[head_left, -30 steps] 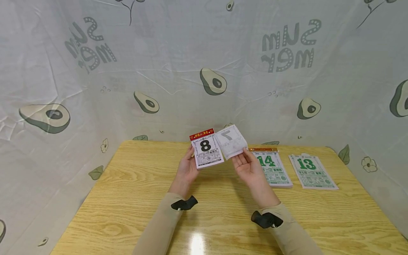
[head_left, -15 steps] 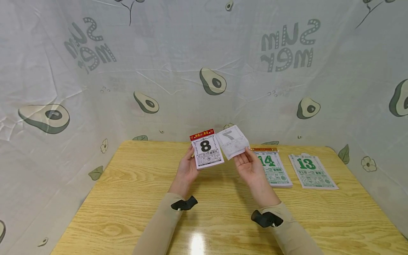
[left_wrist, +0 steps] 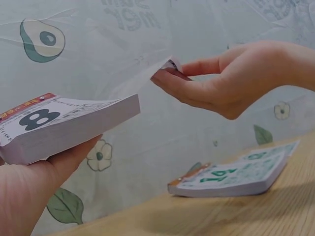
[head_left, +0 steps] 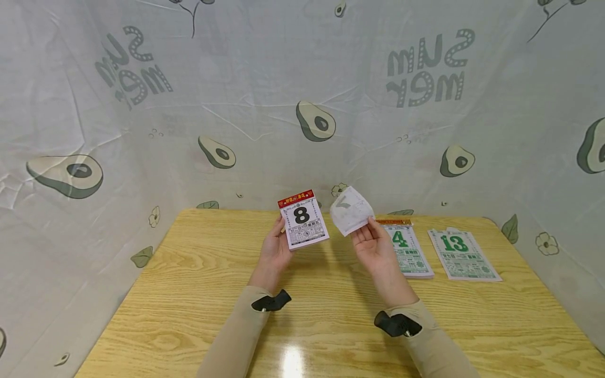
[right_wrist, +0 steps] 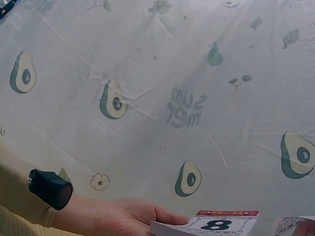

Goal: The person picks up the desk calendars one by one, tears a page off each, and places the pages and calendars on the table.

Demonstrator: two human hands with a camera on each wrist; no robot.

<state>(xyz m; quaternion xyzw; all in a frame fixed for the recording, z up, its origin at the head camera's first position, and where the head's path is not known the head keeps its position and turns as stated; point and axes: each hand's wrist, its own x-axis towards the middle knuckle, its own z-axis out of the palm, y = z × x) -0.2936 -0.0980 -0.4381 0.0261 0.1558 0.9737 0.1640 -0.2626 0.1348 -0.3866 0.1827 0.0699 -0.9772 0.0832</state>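
Observation:
A thick tear-off calendar (head_left: 306,220) with a red top strip and a black 8 is held up over the table by my left hand (head_left: 275,251). In the left wrist view the palm and fingers support the calendar block (left_wrist: 74,132) from below and along its side. My right hand (head_left: 375,252) pinches the lower corner of a loose calendar page (head_left: 351,211), whose back faces me with a faint 7 showing through. The page curls and stands apart from the block. In the right wrist view only the page's edge (right_wrist: 295,225) shows.
On the wooden table (head_left: 198,315), a second calendar (head_left: 411,254) with a green 14 lies partly behind my right hand. To its right lies a page (head_left: 465,254) with a green 13. A white curtain (head_left: 255,63) printed with avocados surrounds the table.
The page has come away from the calendar block and curled, moving slightly right with my right hand. My left hand and the block have shifted slightly left.

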